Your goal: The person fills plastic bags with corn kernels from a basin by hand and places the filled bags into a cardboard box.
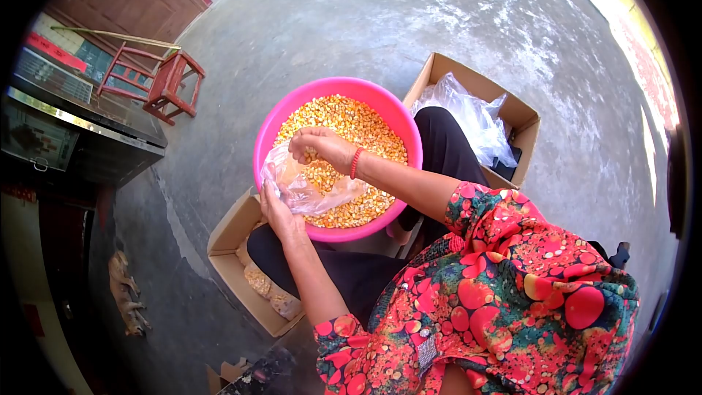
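Note:
A pink basin (414,148) full of yellow-orange corn kernels (365,121) stands in front of me. My left hand (278,213) grips the edge of a clear plastic bag (311,196), which lies over the corn at the basin's near left side. Over the bag's upper end is my right hand (325,148), with a red bracelet (355,163) on its wrist. Its fingers are curled together, and what they hold, if anything, is hidden.
A cardboard box (528,153) with clear plastic bags (468,113) stands at the right. Another box (232,249) by my left leg holds filled bags of corn (267,281). A red wooden chair (172,84) and a lying dog (124,292) are on the left.

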`<action>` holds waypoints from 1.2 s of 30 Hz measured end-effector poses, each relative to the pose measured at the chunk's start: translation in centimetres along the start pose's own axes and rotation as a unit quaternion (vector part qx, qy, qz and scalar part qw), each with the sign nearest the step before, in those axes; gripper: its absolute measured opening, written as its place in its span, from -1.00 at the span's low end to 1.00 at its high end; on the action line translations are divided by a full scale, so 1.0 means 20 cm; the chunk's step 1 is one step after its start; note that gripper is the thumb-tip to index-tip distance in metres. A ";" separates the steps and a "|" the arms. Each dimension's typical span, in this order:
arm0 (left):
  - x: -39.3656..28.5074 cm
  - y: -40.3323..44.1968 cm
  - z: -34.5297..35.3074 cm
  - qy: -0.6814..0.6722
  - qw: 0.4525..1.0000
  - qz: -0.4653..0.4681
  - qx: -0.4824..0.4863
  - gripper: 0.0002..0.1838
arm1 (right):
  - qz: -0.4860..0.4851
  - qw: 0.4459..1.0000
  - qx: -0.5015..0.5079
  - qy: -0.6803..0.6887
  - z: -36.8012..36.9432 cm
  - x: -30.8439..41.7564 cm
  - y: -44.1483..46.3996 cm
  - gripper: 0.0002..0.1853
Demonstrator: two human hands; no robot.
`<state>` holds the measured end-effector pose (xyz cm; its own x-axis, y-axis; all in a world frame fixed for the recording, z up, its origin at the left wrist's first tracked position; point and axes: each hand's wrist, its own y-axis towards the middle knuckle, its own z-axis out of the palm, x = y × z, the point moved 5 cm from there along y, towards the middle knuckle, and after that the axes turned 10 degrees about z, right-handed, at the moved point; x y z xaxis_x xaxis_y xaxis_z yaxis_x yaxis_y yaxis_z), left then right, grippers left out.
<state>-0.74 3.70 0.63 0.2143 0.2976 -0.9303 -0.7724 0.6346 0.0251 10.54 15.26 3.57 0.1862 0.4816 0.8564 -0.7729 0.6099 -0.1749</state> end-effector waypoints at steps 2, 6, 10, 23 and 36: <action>0.00 0.00 -0.01 0.004 1.000 0.007 0.002 -0.58 | -0.059 0.995 0.039 -0.074 0.04 -0.03 0.00 -0.80; 0.00 0.01 -0.01 0.013 1.000 0.004 0.002 -0.58 | 0.016 0.996 0.003 -0.089 -0.01 -0.04 -0.04 -0.80; 0.00 0.00 -0.01 0.011 1.000 0.000 0.001 -0.58 | -0.105 0.972 -0.181 -0.110 -0.24 0.06 0.00 -0.79; 0.01 0.00 0.00 -0.007 1.000 -0.004 -0.009 -0.59 | 0.009 0.726 -0.132 -0.674 -0.57 -0.30 -0.07 -0.81; 0.00 -0.02 0.01 -0.025 0.999 -0.011 -0.018 -0.67 | 0.223 0.922 -0.193 -0.252 -0.73 -0.37 -0.02 -0.82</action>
<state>-0.45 3.56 0.69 0.2601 0.3191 -0.9113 -0.7884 0.6151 -0.0097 18.32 20.69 -9.93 -0.4782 0.4450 0.7572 -0.4136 0.6465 -0.6411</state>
